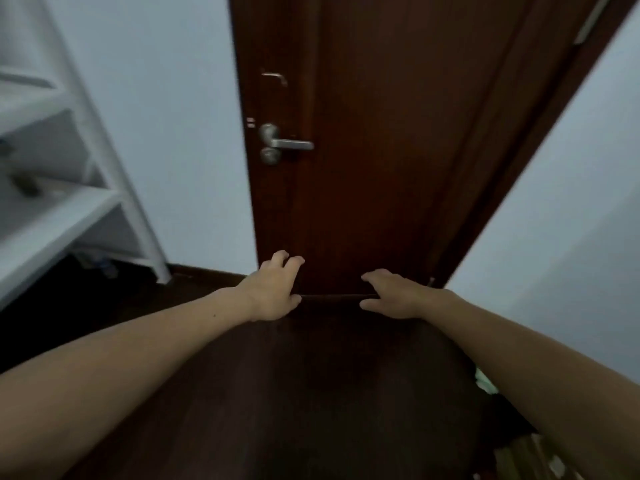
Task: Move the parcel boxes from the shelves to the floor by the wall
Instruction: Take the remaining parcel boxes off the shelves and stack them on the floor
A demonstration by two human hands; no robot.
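Observation:
Both my arms reach forward over the dark wooden floor point(311, 393) toward a brown door. My left hand point(273, 289) is empty, its fingers loosely bent and spread. My right hand point(394, 294) is empty too, palm down with relaxed fingers. A white shelf unit point(79, 209) stands at the left against the pale wall; the view of it is blurred and I cannot make out a parcel box on it. At the lower right edge something brown like cardboard point(533, 452) shows on the floor beside my right arm, mostly cut off.
The shut brown door point(363, 150) with a metal lever handle point(287, 143) fills the middle. Pale walls point(180, 133) flank it on both sides. A small pale green item point(485, 381) lies by the right wall. Small things sit under the shelf.

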